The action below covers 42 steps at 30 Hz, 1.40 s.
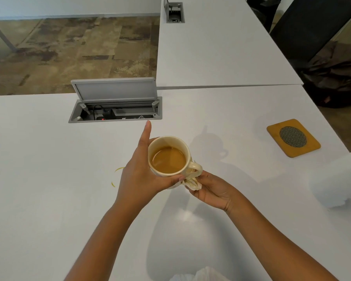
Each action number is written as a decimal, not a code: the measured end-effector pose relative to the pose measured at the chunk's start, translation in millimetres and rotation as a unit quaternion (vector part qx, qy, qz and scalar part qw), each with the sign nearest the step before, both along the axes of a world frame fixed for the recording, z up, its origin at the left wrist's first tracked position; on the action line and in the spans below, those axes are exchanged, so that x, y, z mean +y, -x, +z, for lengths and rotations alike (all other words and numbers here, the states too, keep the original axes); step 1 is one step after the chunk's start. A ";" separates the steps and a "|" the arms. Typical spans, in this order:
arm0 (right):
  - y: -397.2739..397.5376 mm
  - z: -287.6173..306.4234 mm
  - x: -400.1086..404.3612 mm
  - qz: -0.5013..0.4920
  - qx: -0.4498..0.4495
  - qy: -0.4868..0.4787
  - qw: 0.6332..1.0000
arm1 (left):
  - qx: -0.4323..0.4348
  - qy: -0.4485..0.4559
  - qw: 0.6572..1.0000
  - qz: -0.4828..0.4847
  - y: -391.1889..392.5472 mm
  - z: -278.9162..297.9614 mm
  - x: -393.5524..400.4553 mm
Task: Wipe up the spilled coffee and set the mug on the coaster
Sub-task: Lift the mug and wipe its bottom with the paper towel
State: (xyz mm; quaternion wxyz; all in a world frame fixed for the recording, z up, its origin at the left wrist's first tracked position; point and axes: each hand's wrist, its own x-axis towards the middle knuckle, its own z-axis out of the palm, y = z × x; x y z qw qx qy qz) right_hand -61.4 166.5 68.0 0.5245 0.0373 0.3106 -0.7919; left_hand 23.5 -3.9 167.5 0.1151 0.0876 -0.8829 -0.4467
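Head view: the only view, looking down over a white surface [49,179].
Mug [171,159]: cream, upright, lifted above the surface, partly full of light brown coffee [167,160]; its handle points toward the right hand.
Left hand [140,175]: wrapped around the mug's left side and base, gripping it, with the thumb at the near rim and the index finger stretched out past the mug's far side.
Right hand [211,189]: closed on a crumpled, coffee-stained tissue [192,182], which is pressed against the mug just under the handle.
Spill [116,175]: two thin yellowish streaks on the surface just left of the mug, beside the left wrist; small and faint.
Coaster [293,137]: mustard-yellow square with rounded corners and a dark round mesh centre, lying flat on the surface well to the right of the mug and a little farther away, with nothing on it.
Cable box [116,110]: set into the surface beyond the mug, its grey lid standing open, with plugs and a black cord inside.
Paper towel roll [336,179]: a blurred white shape to the right of the mug, near the coaster; what it is cannot be told for certain.
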 end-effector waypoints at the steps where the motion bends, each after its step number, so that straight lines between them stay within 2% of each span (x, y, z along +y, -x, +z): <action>1: 1.0 -0.6 -0.6 -0.001 0.005 -0.004 1.000 | 0.000 0.000 1.000 0.003 0.9 0.1 0.0; 9: 10.4 -5.0 -9.8 0.008 0.003 0.014 1.000 | -0.005 -0.015 1.000 0.003 4.1 -0.4 -4.4; 12: 11.1 -4.7 -22.2 0.037 0.052 0.014 0.998 | -0.014 -0.032 0.999 -0.009 -0.6 -3.9 -0.5; 15: 4.9 -5.4 -31.4 0.061 0.075 0.068 0.993 | -0.015 -0.035 0.999 -0.015 -5.0 -7.3 2.7; 17: -0.6 -7.0 -35.9 0.069 0.049 0.091 0.992 | -0.012 -0.046 0.999 -0.005 -6.6 -9.7 2.0; 23: -12.3 -9.4 -44.0 0.066 0.006 0.030 0.997 | -0.016 -0.072 0.997 0.020 -7.9 -16.7 -0.6; 27: -26.5 -11.9 -38.7 0.120 0.002 -0.013 0.993 | -0.011 -0.063 0.998 0.016 -7.0 -18.1 1.4; 34: -24.7 -9.3 -18.3 0.167 0.046 -0.040 0.984 | -0.007 -0.055 0.998 0.008 -9.2 -18.6 -0.3; 42: -7.1 -11.4 -9.0 0.279 0.121 -0.063 0.951 | 0.007 -0.076 0.996 0.052 -19.3 -25.4 -4.4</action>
